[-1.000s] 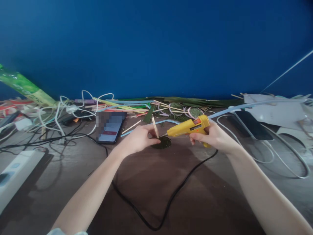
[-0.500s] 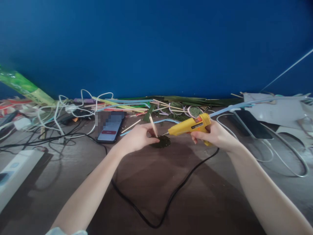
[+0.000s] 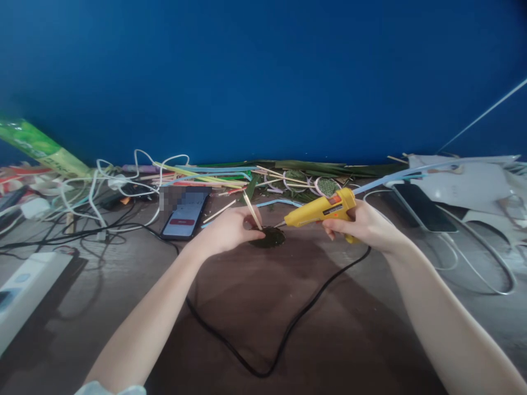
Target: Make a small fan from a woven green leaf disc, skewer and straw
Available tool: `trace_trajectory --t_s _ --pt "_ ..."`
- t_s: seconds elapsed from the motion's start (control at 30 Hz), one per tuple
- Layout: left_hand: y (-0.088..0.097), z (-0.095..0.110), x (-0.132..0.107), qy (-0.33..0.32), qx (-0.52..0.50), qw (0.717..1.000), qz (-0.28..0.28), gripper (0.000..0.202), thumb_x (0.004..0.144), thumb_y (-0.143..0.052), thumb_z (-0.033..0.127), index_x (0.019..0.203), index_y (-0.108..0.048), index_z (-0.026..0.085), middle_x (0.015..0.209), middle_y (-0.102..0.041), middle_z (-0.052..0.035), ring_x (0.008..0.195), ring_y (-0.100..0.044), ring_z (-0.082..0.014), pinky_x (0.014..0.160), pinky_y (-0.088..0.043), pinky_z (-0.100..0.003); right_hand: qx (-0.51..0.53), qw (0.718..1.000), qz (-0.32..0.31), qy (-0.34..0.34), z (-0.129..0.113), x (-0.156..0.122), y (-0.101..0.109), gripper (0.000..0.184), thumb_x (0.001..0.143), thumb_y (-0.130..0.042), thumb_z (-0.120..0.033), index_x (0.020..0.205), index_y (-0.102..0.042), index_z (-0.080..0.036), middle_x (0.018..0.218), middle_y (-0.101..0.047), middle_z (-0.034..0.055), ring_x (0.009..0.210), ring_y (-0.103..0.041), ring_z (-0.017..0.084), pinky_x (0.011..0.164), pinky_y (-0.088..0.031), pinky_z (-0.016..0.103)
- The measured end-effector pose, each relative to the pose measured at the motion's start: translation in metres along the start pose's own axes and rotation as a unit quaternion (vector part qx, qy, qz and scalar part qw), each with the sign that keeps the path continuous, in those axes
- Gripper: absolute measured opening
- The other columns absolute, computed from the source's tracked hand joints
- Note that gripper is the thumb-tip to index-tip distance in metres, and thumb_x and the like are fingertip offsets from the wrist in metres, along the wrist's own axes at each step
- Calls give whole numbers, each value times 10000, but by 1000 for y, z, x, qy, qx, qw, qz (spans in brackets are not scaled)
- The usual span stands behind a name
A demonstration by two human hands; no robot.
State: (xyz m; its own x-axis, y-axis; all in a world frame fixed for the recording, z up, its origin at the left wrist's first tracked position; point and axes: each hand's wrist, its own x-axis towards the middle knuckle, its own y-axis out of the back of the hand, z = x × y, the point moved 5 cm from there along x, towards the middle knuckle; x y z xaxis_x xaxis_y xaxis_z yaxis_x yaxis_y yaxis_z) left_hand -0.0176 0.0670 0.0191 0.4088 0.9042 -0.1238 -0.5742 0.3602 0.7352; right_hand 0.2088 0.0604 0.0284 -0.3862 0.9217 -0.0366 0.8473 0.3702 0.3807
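Left hand (image 3: 230,230): thumb and fingers nearly closed, pinching the lower part of a thin pale stick (image 3: 252,209). Stick tilted, its top leaning toward the left edge of the desk (image 3: 329,340); its foot meets the dark green disc (image 3: 272,238). Thumb tip at the disc's left rim; fingers behind are partly hidden.

Disc lies flat on the desk, between the two hands, nearer the back edge than the front.

Right hand (image 3: 364,226): fingers wrapped round the handle of the yellow glue gun (image 3: 317,212). Nozzle points left, its tip just beside the stick's foot, over the right part of the disc; contact with the disc cannot be told. A pale blue rod (image 3: 391,178) runs out of the gun's rear toward the back right corner. Black cord (image 3: 263,376) loops from below the handle toward the front edge, then back left.

Surroundings: phone (image 3: 187,214) left of the left hand, screen lit. Dark-screened handset (image 3: 426,206) near the right edge, cable attached. Power strip (image 3: 31,299) at the left edge; green bottle (image 3: 45,147) tilted at the back left corner. Along the back edge: long green leaves (image 3: 313,164) and a rimmed disc (image 3: 327,186).
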Motion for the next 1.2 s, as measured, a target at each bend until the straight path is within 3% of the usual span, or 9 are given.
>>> trace_trajectory --t_s 0.67,1.2 --pt "4 -2 0 31 15 999 -32 195 668 -624 372 732 -535 211 724 -605 22 704 -558 -172 612 -384 -257 -27 999 -4 -28 11 0 5 310 722 -633 -427 798 -487 -165 566 -547 -7 513 -513 118 469 -383 244" --pt "7 -6 0 24 23 999 -33 191 664 -640 363 732 -542 213 691 -585 33 678 -530 -162 593 -365 -249 -36 999 -9 -34 14 0 7 312 702 -640 -446 746 -509 -166 578 -545 2 502 -505 114 461 -402 241"
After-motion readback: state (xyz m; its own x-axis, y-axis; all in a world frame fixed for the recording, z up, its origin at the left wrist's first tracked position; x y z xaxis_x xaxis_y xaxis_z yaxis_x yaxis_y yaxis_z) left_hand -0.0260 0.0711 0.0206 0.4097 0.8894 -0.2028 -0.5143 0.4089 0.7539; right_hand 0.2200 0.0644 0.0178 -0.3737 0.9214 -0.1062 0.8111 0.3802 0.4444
